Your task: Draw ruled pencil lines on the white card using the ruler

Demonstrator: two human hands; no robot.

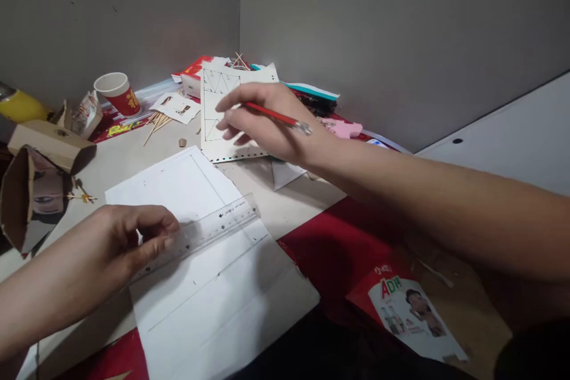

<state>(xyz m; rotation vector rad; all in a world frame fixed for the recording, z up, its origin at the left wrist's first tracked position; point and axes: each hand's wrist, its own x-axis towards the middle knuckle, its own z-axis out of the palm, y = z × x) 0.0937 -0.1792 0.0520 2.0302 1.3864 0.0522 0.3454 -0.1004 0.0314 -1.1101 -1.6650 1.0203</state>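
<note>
My left hand [133,240] pinches a clear plastic ruler [218,221] between thumb and fingers. Beneath the ruler lies a large white sheet [187,320] with thin ruled pencil lines. My right hand [267,119] is raised over the far part of the table, with a red pencil [276,116] held in it, its back end towards the wrist. Behind that hand is a cream page [222,113] with drawn rectangles and zigzag lines, partly covered by the fingers. The pencil's tip is hidden by the fingers.
A red and white paper cup [118,95] stands at the back left, near wooden sticks [155,126] and a small printed card [176,107]. Folded cardboard pieces [48,142] crowd the left edge. A printed carton piece [409,309] lies at the lower right. Grey panels rise behind the table.
</note>
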